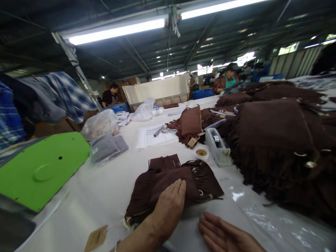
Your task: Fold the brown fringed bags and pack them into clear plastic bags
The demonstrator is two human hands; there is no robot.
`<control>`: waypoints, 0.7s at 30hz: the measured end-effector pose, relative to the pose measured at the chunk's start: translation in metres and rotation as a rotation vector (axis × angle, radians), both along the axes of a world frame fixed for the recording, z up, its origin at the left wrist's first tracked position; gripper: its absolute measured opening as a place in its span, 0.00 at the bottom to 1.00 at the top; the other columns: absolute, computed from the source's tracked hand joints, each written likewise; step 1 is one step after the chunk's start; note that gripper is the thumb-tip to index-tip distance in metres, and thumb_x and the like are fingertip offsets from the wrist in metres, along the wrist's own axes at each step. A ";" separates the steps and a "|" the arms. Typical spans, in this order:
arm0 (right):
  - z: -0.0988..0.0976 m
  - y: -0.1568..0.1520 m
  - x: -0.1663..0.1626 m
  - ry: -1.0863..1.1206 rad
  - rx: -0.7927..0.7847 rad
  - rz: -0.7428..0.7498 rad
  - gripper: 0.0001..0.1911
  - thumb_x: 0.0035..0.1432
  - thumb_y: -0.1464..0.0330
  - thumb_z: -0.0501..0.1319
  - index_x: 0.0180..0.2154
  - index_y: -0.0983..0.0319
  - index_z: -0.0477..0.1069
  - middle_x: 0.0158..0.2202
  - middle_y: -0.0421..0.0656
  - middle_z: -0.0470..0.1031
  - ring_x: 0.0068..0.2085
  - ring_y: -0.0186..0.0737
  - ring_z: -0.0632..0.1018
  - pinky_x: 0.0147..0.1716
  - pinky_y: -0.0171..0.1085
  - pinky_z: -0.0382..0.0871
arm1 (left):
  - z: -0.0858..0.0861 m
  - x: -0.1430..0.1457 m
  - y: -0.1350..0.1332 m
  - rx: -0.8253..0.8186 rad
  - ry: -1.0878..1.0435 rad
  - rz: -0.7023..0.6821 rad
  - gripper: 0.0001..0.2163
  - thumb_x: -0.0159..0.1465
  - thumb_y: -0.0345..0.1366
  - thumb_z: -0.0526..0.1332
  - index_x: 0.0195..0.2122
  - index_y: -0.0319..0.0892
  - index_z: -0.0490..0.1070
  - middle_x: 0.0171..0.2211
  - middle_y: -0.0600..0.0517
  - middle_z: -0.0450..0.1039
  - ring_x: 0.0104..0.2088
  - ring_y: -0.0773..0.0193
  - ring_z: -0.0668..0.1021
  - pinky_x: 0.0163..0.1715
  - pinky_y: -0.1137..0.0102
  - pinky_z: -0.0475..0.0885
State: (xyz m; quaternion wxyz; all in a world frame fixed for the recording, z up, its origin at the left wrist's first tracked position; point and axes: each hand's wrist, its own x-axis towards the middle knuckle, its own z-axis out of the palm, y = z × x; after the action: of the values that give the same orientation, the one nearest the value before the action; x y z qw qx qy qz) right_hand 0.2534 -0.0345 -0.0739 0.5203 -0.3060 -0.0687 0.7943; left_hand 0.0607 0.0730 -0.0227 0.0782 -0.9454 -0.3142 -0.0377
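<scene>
brown suede fringed bag (170, 183) under my left hand (168, 206), on the white worktop (99, 196).
it lies flat, long axis running left to right, fringe toward the far side; my left fingers rest flat on it, gripping nothing, my right hand (225, 236) lies open just beside it; factory hall with strip lights overhead.

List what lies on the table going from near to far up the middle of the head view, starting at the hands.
Right hand → left hand on the brown fringed bag → small dish → tape dispenser → upright brown bag → white partition board.
</scene>
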 end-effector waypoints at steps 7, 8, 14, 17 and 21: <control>0.013 0.087 -0.045 -0.227 0.209 -0.236 0.37 0.57 0.41 0.44 0.36 0.61 0.79 0.41 0.52 0.81 0.53 0.56 0.75 0.52 0.57 0.68 | -0.014 -0.020 -0.006 -0.060 -0.079 -0.037 0.34 0.56 0.20 0.48 0.67 0.35 0.50 0.63 0.37 0.60 0.62 0.53 0.65 0.58 0.59 0.67; 0.017 0.096 -0.043 -0.280 0.247 -0.246 0.40 0.57 0.40 0.40 0.38 0.62 0.79 0.41 0.53 0.81 0.53 0.56 0.75 0.51 0.57 0.69 | -0.014 -0.023 -0.008 -0.092 -0.079 -0.028 0.35 0.56 0.20 0.49 0.67 0.34 0.50 0.63 0.37 0.59 0.63 0.53 0.65 0.59 0.60 0.67; 0.019 0.104 -0.031 -0.580 0.403 -0.266 0.46 0.59 0.40 0.34 0.51 0.64 0.74 0.43 0.53 0.80 0.54 0.52 0.75 0.52 0.53 0.68 | 0.010 -0.033 -0.002 -0.302 -0.134 0.032 0.30 0.63 0.35 0.60 0.66 0.41 0.54 0.67 0.43 0.53 0.65 0.54 0.59 0.63 0.58 0.59; 0.020 0.106 -0.033 -0.943 0.409 -0.220 0.46 0.61 0.41 0.33 0.54 0.67 0.70 0.46 0.54 0.79 0.56 0.52 0.73 0.55 0.53 0.66 | 0.001 -0.033 0.011 -0.270 -0.126 0.084 0.30 0.65 0.38 0.59 0.67 0.39 0.51 0.68 0.41 0.48 0.68 0.52 0.52 0.65 0.51 0.52; 0.023 0.115 -0.051 -1.317 0.550 -0.136 0.37 0.58 0.44 0.52 0.58 0.62 0.67 0.61 0.50 0.67 0.65 0.52 0.61 0.65 0.53 0.46 | -0.020 -0.034 0.022 -0.398 -0.244 0.106 0.33 0.63 0.36 0.59 0.67 0.36 0.49 0.69 0.40 0.45 0.68 0.51 0.49 0.66 0.49 0.48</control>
State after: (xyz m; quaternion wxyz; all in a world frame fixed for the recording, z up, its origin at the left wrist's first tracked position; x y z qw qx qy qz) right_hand 0.2026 0.0810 -0.0511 0.4775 -0.5831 -0.5470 0.3645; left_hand 0.0266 0.0952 -0.0430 -0.1465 -0.9128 -0.3717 -0.0846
